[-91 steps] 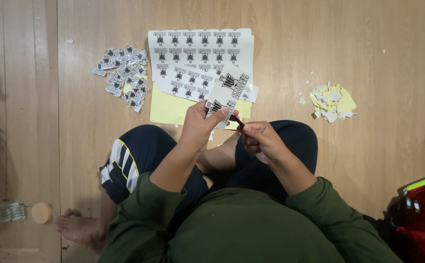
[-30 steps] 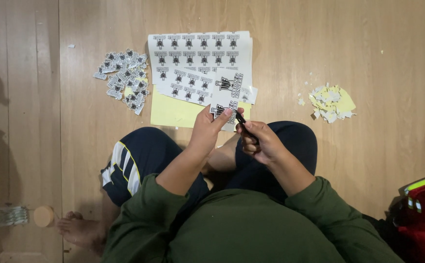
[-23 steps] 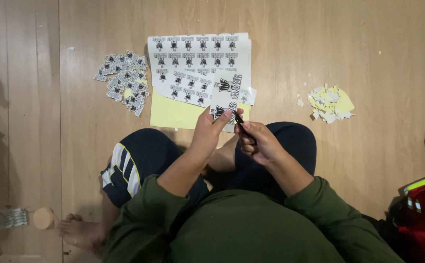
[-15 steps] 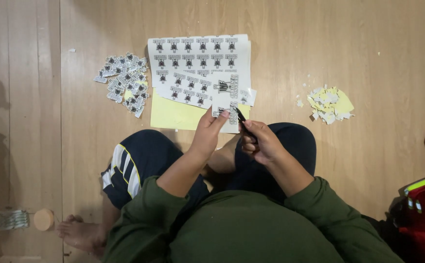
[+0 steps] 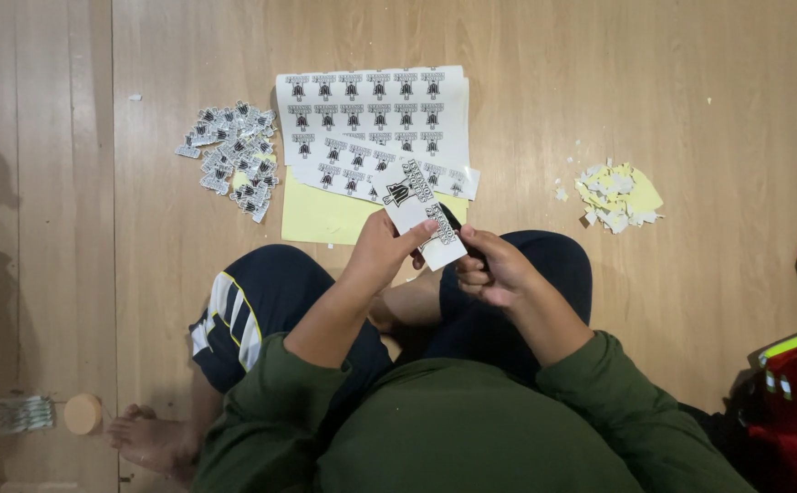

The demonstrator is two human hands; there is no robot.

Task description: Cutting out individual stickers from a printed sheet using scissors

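Seated on the floor [image 5: 708, 110], a person trims a sticker strip [image 5: 419, 208].
Left hand [image 5: 382, 256] pinches the strip's lower edge; right hand [image 5: 494, 269] grips scissors [image 5: 451, 222]; bare boards lie either side.

The black tool [image 5: 450, 219] gripped in the right hand [image 5: 492, 270] is almost wholly covered by the fingers and by the white printed paper strip [image 5: 419, 209]; its kind cannot be told. The left hand's [image 5: 382, 252] fingertips are hidden behind that strip. The pale yellow sheet [image 5: 321, 215] lies mostly under the white printed sheets [image 5: 371, 123]. The designs on those sheets are too small to make out. The red and black bag [image 5: 795, 397] is cut off by the right edge. The small grey object [image 5: 24, 413] beside the round wooden disc [image 5: 82, 413] is too blurred to identify.
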